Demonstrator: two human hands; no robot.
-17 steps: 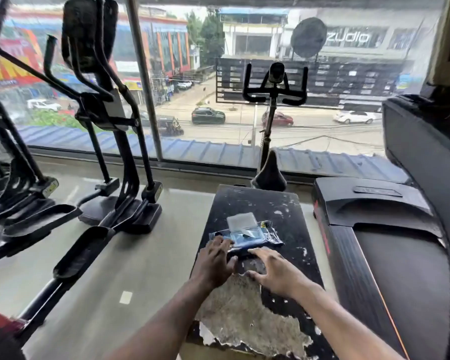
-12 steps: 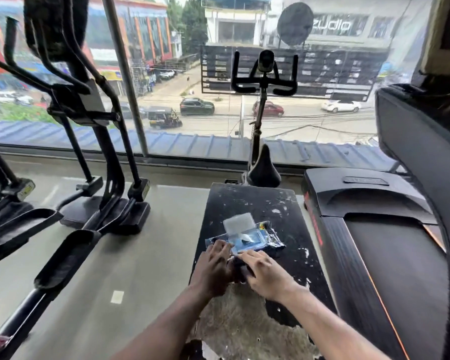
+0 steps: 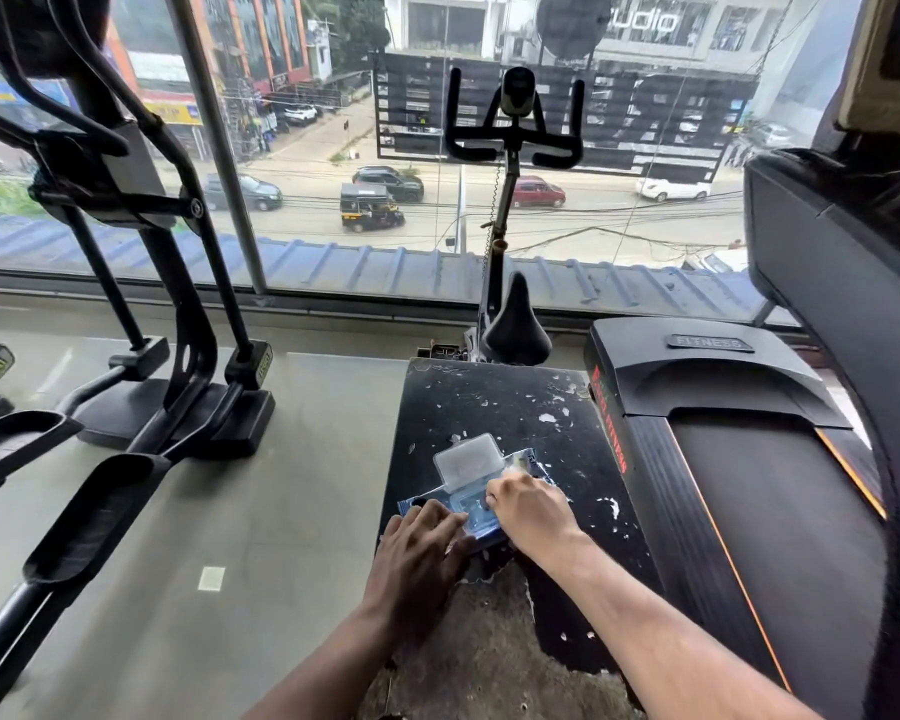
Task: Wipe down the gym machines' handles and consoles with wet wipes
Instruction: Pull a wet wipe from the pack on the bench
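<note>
Lower centre of frame, on my worn black bench (image 3: 494,407): wet wipes pack (image 3: 476,504), lid flipped up. My left hand (image 3: 417,550) presses its near edge, fingers flat. My right hand (image 3: 533,509) pinches at the opening. Treadmill (image 3: 749,459) right; spin bike (image 3: 513,148) upper centre.

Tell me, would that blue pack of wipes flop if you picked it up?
Probably. The pack of wipes looks like soft, crinkly plastic, so it would likely sag; only its open lid looks stiff. The left hand presses it flat, maybe because it slides on the bench.
</note>
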